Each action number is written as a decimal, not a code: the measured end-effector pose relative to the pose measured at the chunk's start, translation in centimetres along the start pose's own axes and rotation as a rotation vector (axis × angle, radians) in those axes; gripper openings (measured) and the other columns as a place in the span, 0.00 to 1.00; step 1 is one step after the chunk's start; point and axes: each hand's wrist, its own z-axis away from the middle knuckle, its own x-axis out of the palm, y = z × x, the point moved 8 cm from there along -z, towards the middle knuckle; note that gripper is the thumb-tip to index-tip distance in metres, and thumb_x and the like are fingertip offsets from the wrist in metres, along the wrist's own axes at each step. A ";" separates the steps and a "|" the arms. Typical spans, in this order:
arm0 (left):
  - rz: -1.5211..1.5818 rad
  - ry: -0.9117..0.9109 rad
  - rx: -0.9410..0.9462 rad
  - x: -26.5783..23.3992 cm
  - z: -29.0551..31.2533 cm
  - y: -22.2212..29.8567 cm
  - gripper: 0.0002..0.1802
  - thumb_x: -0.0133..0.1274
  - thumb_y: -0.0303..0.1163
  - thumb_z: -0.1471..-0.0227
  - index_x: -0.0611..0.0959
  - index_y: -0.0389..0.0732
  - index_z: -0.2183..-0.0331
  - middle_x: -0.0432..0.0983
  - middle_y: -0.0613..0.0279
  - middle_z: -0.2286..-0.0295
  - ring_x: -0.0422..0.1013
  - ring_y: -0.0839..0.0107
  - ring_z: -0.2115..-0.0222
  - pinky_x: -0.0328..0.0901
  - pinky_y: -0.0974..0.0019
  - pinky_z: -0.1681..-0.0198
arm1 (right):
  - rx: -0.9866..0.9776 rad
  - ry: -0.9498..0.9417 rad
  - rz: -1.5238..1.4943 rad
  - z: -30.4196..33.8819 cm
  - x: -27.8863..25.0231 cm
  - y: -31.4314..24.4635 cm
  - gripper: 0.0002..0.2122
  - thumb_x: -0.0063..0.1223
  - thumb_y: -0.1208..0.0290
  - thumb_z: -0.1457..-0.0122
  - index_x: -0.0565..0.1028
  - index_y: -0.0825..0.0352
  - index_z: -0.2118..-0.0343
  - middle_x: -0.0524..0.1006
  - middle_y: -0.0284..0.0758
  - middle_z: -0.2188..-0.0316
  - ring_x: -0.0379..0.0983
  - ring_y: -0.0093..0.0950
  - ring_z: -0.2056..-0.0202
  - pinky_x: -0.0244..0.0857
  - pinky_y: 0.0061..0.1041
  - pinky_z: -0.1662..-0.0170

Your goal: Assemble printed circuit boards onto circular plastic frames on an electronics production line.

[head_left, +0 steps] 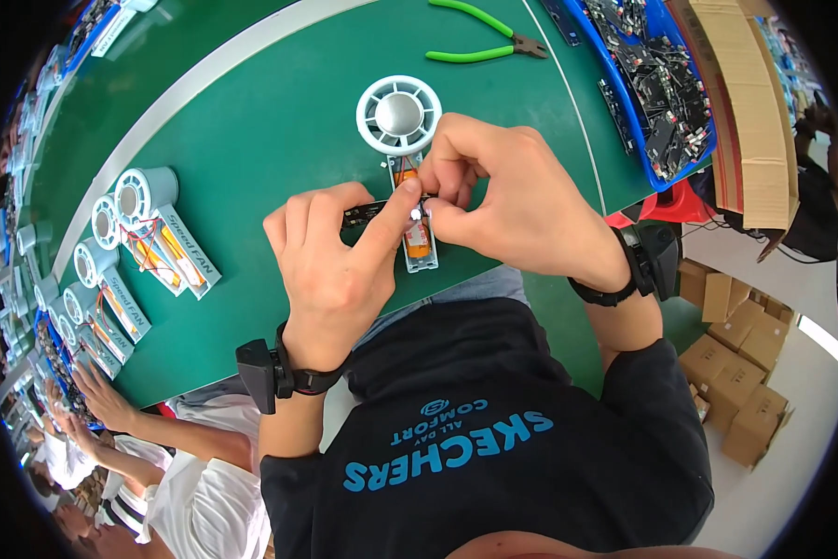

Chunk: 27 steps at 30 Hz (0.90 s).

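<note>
A pale blue handheld fan lies on the green table, its round head (399, 115) away from me and its handle (422, 265) toward me. The handle is uncovered, and an orange battery (419, 244) shows inside. My left hand (333, 261) grips a small black circuit board (363, 214) between thumb and fingers, over the handle's left side. My right hand (517, 196) is closed in a pinch beside the left thumb tip, next to a tiny white part (417, 214). The fingers hide what the right hand holds. Thin wires run from the fan head toward the fingers.
Green-handled cutters (489, 42) lie beyond the fan. A blue bin (656, 93) of black circuit boards stands at the far right, beside a cardboard box (749, 102). Several opened fans (149, 210) lie at the left, near another person's hand (107, 401). Cartons (731, 373) stand on the floor.
</note>
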 end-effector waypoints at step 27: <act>1.399 0.049 -0.809 3.3 1.8 -2.6 0.18 0.55 0.25 0.35 0.76 0.28 0.46 0.78 0.57 0.56 0.73 0.75 0.55 0.69 0.69 0.51 | -0.277 0.224 0.079 -0.3 0.5 -0.4 0.09 0.66 0.83 0.48 0.82 0.71 0.63 0.81 0.33 0.72 0.78 0.19 0.73 0.70 0.18 0.71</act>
